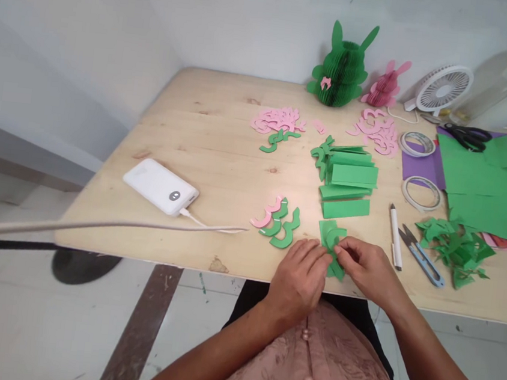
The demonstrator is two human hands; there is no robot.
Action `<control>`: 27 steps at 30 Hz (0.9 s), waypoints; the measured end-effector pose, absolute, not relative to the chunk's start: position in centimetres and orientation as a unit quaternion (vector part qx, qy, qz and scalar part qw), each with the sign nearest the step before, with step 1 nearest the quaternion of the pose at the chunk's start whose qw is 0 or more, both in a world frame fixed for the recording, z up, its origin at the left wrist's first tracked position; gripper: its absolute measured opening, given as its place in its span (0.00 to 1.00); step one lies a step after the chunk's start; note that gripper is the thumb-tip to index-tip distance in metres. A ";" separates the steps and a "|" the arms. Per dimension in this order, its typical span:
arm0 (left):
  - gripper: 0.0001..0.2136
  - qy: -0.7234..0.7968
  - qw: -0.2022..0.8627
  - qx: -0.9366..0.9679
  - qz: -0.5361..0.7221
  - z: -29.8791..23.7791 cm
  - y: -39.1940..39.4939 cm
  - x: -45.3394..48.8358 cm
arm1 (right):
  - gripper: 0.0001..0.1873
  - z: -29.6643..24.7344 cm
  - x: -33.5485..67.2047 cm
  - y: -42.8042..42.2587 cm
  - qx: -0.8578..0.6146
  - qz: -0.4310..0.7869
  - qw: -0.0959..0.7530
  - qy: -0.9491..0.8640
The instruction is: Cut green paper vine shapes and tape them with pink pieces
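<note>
Both my hands meet at the near edge of the wooden table [203,148] over a small green paper cutout [332,237]. My left hand [299,277] pinches its lower left side with fingers closed. My right hand [362,265] grips its right side, fingers curled on the paper. Just left of them lie a few curved green and pink cutouts [280,222]. Behind the held piece sits a stack of folded green paper strips [349,179].
A white power bank [160,186] with a cable lies at left. Pen [396,236], snips [423,255], green scraps [456,247], tape rolls [422,192], scissors [467,137] and green sheets [494,179] fill the right. Green [341,66] and pink [386,86] paper rabbits and a fan [443,89] stand at back.
</note>
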State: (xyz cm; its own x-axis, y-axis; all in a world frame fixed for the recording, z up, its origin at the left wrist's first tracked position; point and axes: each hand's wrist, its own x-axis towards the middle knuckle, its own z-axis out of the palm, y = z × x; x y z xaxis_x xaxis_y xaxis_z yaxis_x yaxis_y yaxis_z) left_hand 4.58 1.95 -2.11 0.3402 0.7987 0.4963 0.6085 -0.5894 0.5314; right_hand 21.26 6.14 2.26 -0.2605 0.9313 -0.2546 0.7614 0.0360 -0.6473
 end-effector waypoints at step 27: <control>0.12 0.433 0.098 0.827 0.344 -2.3 2.0 4.6 | 0.13 1.3 21.3 5.4 -0.621 0.233 0.107 -0.740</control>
